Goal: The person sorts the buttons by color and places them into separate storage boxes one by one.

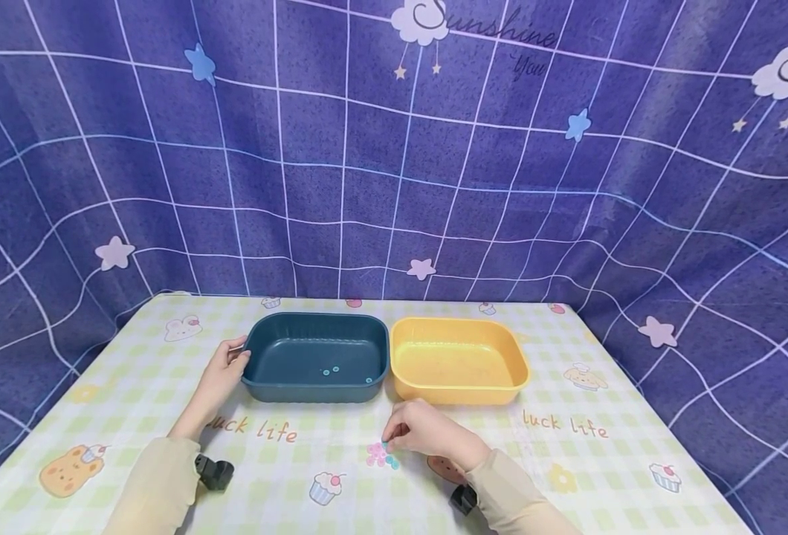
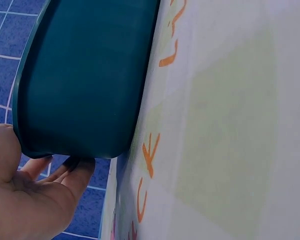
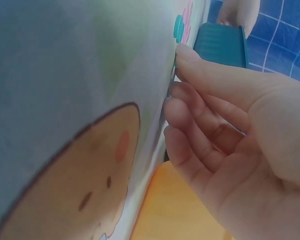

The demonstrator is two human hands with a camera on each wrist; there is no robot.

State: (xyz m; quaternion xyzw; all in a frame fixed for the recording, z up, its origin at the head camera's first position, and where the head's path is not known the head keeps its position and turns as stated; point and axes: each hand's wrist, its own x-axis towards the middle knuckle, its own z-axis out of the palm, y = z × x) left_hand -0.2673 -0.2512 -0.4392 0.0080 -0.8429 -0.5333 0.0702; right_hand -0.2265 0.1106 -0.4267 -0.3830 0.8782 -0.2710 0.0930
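Note:
My left hand [image 1: 223,368] holds the left end of a dark teal bin [image 1: 320,394], with its fingers [image 2: 80,175] against the outside of the end wall. Several small teal buttons [image 1: 336,369] lie on that bin's floor. On the cloth in front of the bins is a small cluster of pink buttons [image 1: 375,454] and teal buttons [image 1: 392,462]. Over its right edge, my right hand [image 1: 427,429] pinches a teal button [image 1: 385,445] between thumb and fingertips; the hand hides most of it.
A yellow bin [image 1: 461,394] stands against the teal bin's right side. Both rest on a checked tablecloth [image 1: 260,475] with printed cartoons and lettering. Behind the table hangs a blue grid-patterned curtain [image 1: 314,186].

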